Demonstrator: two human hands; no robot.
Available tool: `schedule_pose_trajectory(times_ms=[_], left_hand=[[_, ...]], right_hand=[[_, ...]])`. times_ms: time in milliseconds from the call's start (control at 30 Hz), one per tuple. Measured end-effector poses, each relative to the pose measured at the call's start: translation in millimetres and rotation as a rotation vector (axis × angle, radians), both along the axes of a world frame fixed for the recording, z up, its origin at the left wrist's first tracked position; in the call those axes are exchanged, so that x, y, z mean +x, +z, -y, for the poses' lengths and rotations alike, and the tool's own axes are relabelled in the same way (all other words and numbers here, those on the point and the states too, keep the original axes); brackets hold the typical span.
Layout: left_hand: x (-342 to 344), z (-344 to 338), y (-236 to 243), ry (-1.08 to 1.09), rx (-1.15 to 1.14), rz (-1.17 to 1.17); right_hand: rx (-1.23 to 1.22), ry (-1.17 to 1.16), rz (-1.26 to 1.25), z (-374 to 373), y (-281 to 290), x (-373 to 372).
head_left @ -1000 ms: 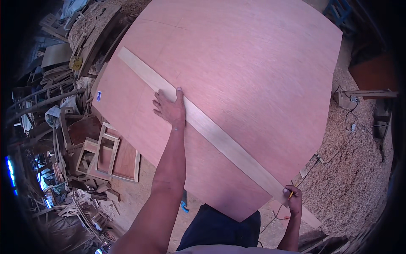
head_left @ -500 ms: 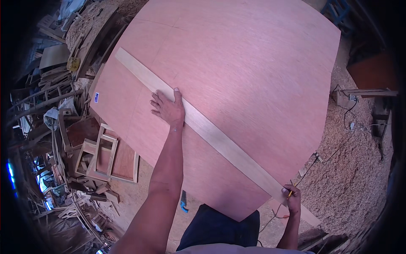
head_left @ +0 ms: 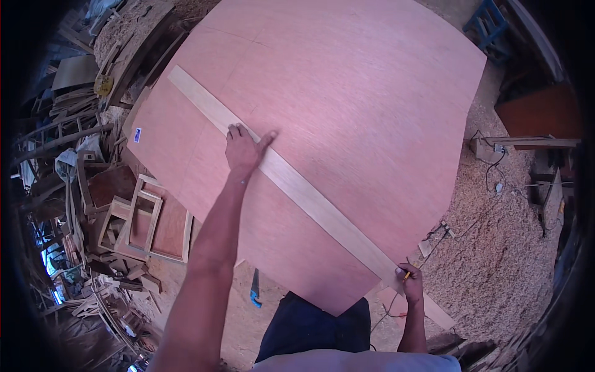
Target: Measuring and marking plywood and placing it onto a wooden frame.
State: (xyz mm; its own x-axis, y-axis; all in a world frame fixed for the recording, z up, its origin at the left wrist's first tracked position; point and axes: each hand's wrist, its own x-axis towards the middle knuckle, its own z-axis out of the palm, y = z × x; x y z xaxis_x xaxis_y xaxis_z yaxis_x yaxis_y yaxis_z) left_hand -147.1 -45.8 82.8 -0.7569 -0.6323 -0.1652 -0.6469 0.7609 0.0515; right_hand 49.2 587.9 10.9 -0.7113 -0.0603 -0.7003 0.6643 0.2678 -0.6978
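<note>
A large pinkish plywood sheet (head_left: 365, 118) spreads in front of me. Across it, slanting from the far left down to the near right, lies a long pale wooden strip (head_left: 310, 195) whose near end juts past the sheet's edge. My left hand (head_left: 243, 152) rests flat on the strip's upper half, thumb stretched over its far edge onto the plywood. At the sheet's near right edge, my right hand (head_left: 413, 286) is closed on a yellow pencil (head_left: 406, 276), beside the strip and touching it. Faint lines cross the plywood's far left part.
Wood shavings (head_left: 496, 248) cover the floor on the right, crossed by a cable. Wooden frames (head_left: 155, 217) and scrap pile up on the left. A blue-handled saw (head_left: 255, 294) is on the floor near my legs. A blue stool-like object (head_left: 489, 28) stands far right.
My left hand has turned and its fingers have drawn together onto the strip, thumb reaching farther over the plywood. My right hand keeps the pencil at the edge. The whole view has shifted slightly.
</note>
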Motion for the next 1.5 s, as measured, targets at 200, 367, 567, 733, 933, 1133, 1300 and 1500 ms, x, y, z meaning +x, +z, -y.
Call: schedule_pose_trajectory(times_ms=[200, 367, 567, 733, 933, 1133, 1300, 1500], left_hand=[[2.8, 19.5, 20.5, -0.181, 0.140, 0.325], [-5.3, 9.9, 26.4, -0.155, 0.157, 0.406], [-16.1, 4.2, 27.8, -0.116, 0.164, 0.426], [-1.3, 15.8, 30.8, -0.105, 0.193, 0.403], [-0.1, 16.2, 26.6, -0.116, 0.214, 0.364], [-15.3, 8.8, 36.1, -0.109, 0.223, 0.401], [-12.5, 10.8, 29.2, -0.112, 0.196, 0.429], [-5.9, 14.6, 20.5, -0.077, 0.195, 0.360]], right_hand=[[-0.036, 0.027, 0.023, 4.3, 6.4, -6.0], [-0.042, 0.038, 0.025, -3.8, 4.4, -4.7], [0.295, 0.240, -0.269, -2.7, 30.5, -15.2], [0.646, 0.188, -0.427, 115.3, 143.2, -113.4], [-0.054, 0.197, -0.571, 326.9, 109.1, -219.8], [-0.577, 0.387, -0.688, 547.3, 57.5, -297.9], [-0.273, 0.568, -0.728, 648.4, 44.2, -324.3], [-0.193, 0.687, -0.667, 694.8, 42.9, -345.2]])
